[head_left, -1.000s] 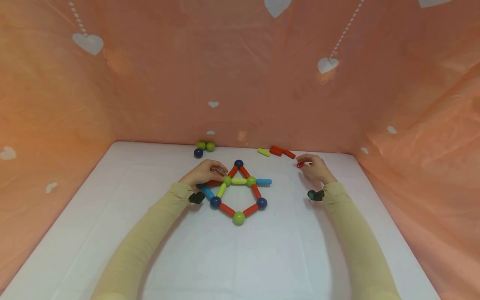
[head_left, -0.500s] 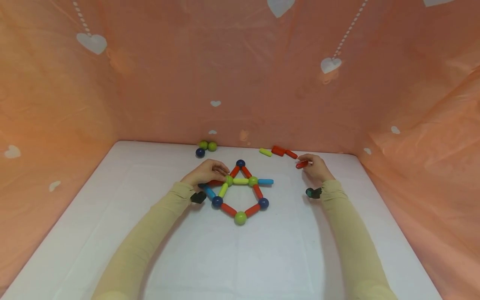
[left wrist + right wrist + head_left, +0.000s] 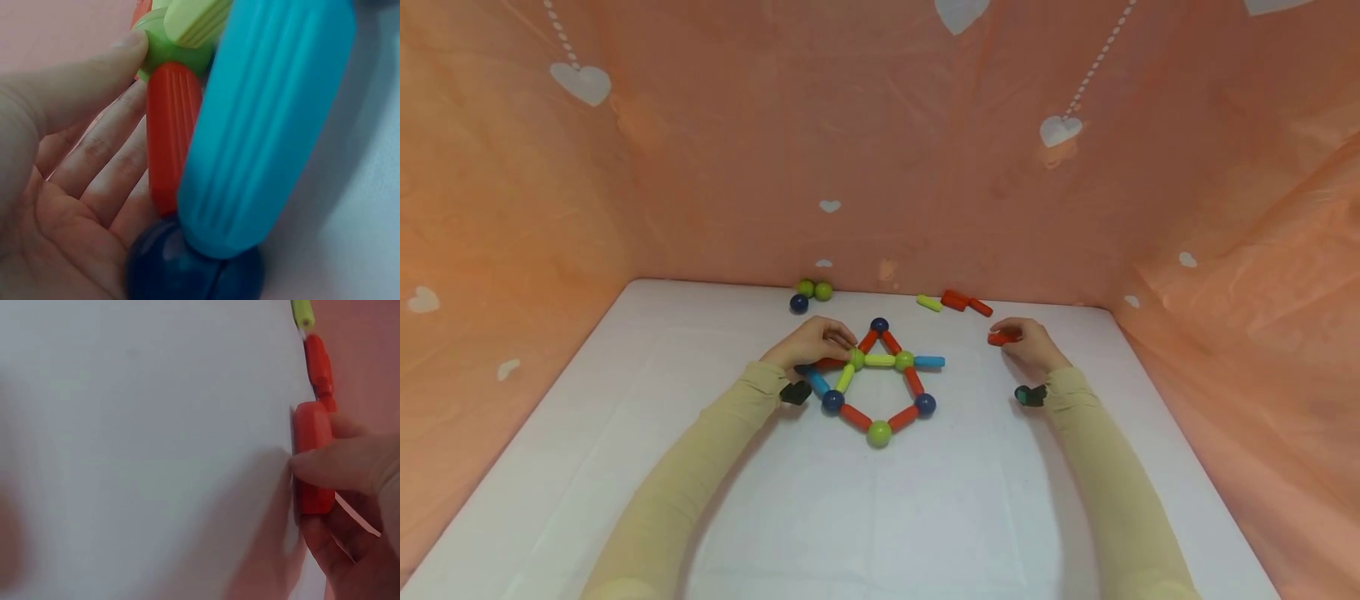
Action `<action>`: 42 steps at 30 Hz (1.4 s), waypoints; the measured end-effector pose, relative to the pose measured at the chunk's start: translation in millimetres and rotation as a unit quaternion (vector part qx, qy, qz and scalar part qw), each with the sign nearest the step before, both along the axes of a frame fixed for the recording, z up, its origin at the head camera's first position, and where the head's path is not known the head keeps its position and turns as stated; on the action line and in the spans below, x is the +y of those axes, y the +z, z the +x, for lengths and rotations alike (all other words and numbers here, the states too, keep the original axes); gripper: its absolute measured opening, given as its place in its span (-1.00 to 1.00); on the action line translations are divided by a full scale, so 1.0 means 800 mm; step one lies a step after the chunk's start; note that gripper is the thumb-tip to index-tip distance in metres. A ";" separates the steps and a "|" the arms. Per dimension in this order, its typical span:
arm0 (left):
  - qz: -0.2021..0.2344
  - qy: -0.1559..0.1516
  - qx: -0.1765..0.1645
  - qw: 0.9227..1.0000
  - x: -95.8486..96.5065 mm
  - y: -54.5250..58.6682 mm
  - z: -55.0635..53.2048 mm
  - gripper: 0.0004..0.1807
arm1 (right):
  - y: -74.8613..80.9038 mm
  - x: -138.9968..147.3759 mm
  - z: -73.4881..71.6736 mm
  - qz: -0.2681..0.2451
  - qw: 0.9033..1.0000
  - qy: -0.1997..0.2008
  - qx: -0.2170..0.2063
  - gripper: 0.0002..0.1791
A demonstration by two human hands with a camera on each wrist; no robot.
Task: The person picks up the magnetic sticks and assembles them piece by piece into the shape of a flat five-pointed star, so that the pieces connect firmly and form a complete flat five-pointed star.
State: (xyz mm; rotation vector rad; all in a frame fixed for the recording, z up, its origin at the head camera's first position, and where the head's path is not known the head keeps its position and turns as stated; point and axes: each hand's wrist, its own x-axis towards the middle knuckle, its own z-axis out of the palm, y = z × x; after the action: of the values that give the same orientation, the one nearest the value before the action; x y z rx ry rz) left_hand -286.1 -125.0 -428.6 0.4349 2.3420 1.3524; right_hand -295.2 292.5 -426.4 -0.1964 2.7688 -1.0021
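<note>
The joined figure of rods and balls lay on the white counter and served as the clock centre. A navy ball marked 12 o'clock, a lower green ball 6 o'clock; a blue rod projected toward 3 o'clock. At 10 o'clock, the left hand pinched the upper green ball between thumb and fingers. Between 2 and 3 o'clock, well apart from the figure, the right hand pinched a red rod; whether that rod touched the counter could not be told. Loose balls, two green and one navy, lay between 10 and 11 o'clock. A yellow-green rod and red pieces lay between 1 and 2 o'clock. The orange backdrop bore printed white hearts.
</note>
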 end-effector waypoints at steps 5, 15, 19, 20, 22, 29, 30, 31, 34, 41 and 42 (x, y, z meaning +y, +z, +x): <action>0.006 -0.014 0.014 1.000 0.000 0.000 0.000 -0.70 | 0.001 -0.007 0.012 0.010 1.000 0.020 0.013 -0.64; 0.009 -0.020 0.028 0.999 -0.004 0.000 0.002 -0.70 | 0.017 -0.047 0.059 -0.006 0.995 0.095 0.035 -0.69; 0.005 -0.020 0.030 0.999 -0.004 0.001 0.003 -0.70 | 0.018 -0.064 0.077 -0.016 0.986 0.158 0.057 -0.68; 0.005 -0.019 0.029 0.999 -0.004 0.001 0.003 -0.70 | 0.017 -0.067 0.081 -0.016 0.984 0.169 0.061 -0.67; 0.004 -0.018 0.028 0.999 -0.003 0.001 0.004 -0.70 | 0.015 -0.075 0.090 -0.018 0.982 0.177 0.056 -0.66; 0.004 -0.014 0.026 1.000 -0.001 0.001 0.004 -0.69 | 0.003 -0.093 0.107 -0.025 0.980 0.194 0.034 -0.70; 0.004 -0.013 0.025 1.000 -0.001 0.001 0.004 -0.69 | 0.001 -0.094 0.107 -0.026 0.978 0.202 0.039 -0.71; 0.005 -0.013 0.024 1.000 -0.001 0.001 0.004 -0.69 | 0.000 -0.095 0.108 -0.027 0.976 0.210 0.045 -0.71; 0.005 -0.015 0.025 1.000 0.000 0.001 0.004 -0.69 | -0.004 -0.096 0.109 -0.030 0.976 0.211 0.053 -0.71; 0.000 -0.022 0.032 0.999 -0.002 0.003 0.004 -0.70 | -0.007 -0.093 0.113 -0.050 0.987 0.152 0.034 -0.64; -0.001 -0.022 0.031 0.999 -0.002 0.003 0.004 -0.70 | -0.006 -0.092 0.114 -0.053 0.988 0.138 0.033 -0.63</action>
State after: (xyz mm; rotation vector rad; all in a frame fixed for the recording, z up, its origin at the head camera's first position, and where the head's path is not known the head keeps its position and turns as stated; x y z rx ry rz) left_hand -282.9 -126.4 -426.6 0.5320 2.3698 1.3351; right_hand -203.7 218.6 -431.4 -0.6203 2.6484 -1.0833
